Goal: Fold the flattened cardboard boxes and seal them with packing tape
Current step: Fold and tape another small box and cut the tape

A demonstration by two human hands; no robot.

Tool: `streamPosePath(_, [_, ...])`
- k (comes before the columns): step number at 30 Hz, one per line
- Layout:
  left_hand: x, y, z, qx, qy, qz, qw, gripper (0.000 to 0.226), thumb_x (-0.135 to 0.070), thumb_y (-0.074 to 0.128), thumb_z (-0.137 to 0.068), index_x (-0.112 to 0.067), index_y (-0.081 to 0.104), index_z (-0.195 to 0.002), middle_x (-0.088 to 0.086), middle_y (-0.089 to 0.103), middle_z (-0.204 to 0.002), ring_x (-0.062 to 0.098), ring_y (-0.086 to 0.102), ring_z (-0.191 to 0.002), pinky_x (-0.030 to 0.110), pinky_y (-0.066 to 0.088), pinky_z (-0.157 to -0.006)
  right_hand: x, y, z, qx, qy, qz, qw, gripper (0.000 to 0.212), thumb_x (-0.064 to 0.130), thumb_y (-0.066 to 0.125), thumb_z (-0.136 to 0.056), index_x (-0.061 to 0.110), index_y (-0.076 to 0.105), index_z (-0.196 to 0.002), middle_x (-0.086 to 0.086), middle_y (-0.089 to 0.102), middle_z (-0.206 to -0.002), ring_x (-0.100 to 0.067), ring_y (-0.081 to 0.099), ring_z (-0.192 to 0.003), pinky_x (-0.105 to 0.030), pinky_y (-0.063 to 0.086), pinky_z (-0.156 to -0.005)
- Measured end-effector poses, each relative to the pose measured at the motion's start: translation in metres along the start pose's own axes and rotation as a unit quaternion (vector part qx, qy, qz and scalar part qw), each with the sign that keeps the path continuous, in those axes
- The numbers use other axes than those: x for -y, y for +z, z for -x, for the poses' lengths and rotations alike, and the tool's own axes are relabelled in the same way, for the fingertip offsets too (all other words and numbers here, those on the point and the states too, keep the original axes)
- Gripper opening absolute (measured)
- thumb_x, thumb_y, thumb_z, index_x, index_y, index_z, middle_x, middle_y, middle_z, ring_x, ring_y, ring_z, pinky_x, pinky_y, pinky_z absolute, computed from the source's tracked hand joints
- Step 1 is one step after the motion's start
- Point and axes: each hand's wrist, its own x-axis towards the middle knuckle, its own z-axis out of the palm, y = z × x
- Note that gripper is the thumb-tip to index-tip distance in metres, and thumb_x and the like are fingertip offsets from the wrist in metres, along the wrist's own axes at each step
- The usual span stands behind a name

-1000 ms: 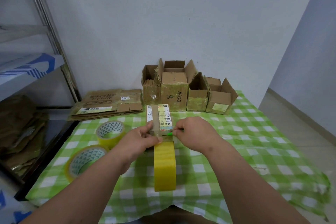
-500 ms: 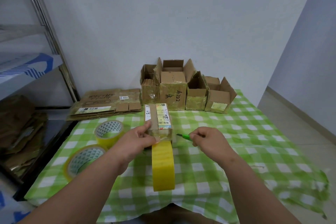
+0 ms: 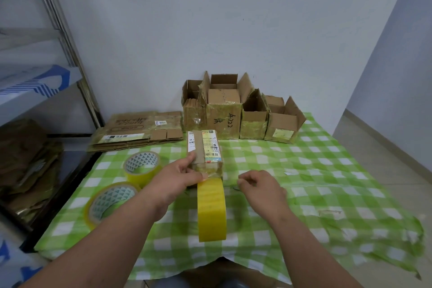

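The small box (image 3: 205, 154) stands on the table (image 3: 327, 170), long axis running near to far. The left hand (image 3: 177, 180) grips its near left corner, thumb pinning the tape end. The tape roll (image 3: 212, 210) stands just near the box. The right hand (image 3: 261, 187), right of the roll, has curled fingers, possibly pinching something small; I cannot tell. 2 spare rolls (image 3: 142, 166) lie left.

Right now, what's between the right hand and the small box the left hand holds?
Head view: only bare checked tablecloth between the right hand and the small box. The upright yellow tape roll stands just nearer the camera, below the left hand.
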Motion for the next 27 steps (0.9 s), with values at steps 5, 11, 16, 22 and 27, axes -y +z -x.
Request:
streamPosePath(5, [-0.001,0.002,0.003,0.003,0.003,-0.006,1.0,0.083,-0.022,0.08,-0.078,-0.029,0.04,-0.15,-0.009,0.064,-0.103,-0.003,0.063,-0.086,0.018,0.034,-0.072,0.042,0.006,0.008,0.131,0.079,-0.282,0.947,0.029,0.047,0.061,-0.092,0.021,0.074,-0.097,0.005,0.072,-0.099,-0.014,0.062,-0.095,-0.026,0.042,-0.071])
streamPosePath(11, [0.002,0.001,0.003,0.004,0.012,0.007,1.0,0.083,-0.018,0.079,-0.079,-0.027,0.038,-0.151,-0.008,0.063,-0.079,-0.008,0.066,-0.075,0.021,0.036,-0.074,0.062,0.013,0.008,0.129,0.121,-0.356,0.918,0.015,0.021,0.068,-0.087,0.007,0.074,-0.089,-0.005,0.073,-0.082,-0.019,0.065,-0.078,-0.029,0.047,-0.069])
streamPosePath(16, [-0.002,0.001,0.008,-0.008,0.048,-0.034,0.998,0.087,-0.017,0.079,-0.081,-0.049,0.031,-0.147,-0.004,0.067,-0.075,0.003,0.068,-0.074,0.018,0.042,-0.072,0.064,0.015,0.007,0.091,0.076,-0.331,0.936,0.015,0.015,0.067,-0.088,0.015,0.068,-0.073,-0.002,0.069,-0.077,-0.017,0.062,-0.077,-0.03,0.046,-0.069])
streamPosePath(22, [-0.02,0.005,0.021,-0.082,0.124,-0.245,0.958,0.045,-0.028,0.082,-0.077,-0.044,0.055,-0.109,-0.004,0.054,-0.104,0.01,0.054,-0.088,0.031,0.049,-0.081,0.058,0.014,0.011,0.089,0.027,-0.325,0.941,0.022,0.016,0.063,-0.093,0.019,0.064,-0.071,-0.001,0.066,-0.073,-0.018,0.06,-0.075,-0.034,0.049,-0.075])
streamPosePath(27, [-0.028,0.013,0.024,-0.036,0.139,-0.234,0.962,0.047,-0.015,0.079,-0.078,-0.032,0.054,-0.113,-0.003,0.056,-0.109,0.008,0.054,-0.098,0.023,0.047,-0.079,0.06,0.01,0.017,0.057,-0.066,-0.222,0.971,0.019,0.019,0.058,-0.096,0.016,0.062,-0.078,0.003,0.06,-0.075,-0.013,0.052,-0.07,-0.033,0.043,-0.069])
